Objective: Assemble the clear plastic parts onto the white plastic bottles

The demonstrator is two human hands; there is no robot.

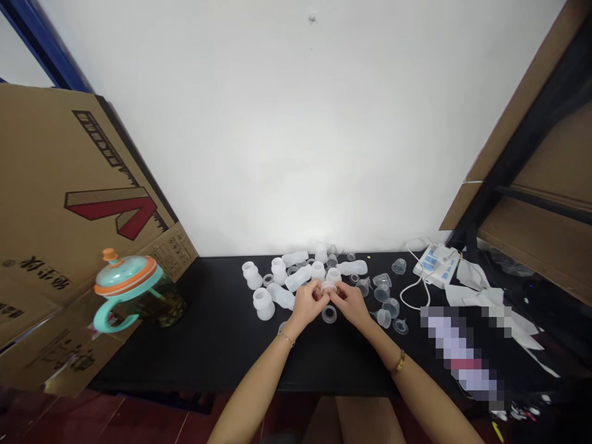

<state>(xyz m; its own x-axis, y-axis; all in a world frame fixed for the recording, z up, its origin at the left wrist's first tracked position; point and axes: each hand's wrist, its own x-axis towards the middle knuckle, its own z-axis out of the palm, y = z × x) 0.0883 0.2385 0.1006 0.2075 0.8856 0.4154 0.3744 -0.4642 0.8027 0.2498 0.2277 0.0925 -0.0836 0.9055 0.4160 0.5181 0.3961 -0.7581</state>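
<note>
My left hand point(306, 303) and my right hand point(349, 302) meet over the middle of a black table point(222, 333), fingers pinched together on one small translucent plastic part point(328, 287) held between them. Just below the hands a clear plastic ring point(329, 314) lies flat on the table. Behind and left of the hands lie several white translucent bottles point(263, 303), some upright, some on their sides. To the right lie several small clear caps point(391, 306).
A teal jug with an orange lid point(127, 290) stands at the left by a large cardboard box point(69, 203). A white power strip point(437, 264) with its cable and crumpled white sheets point(481, 296) lie at the right. A white wall runs behind the table.
</note>
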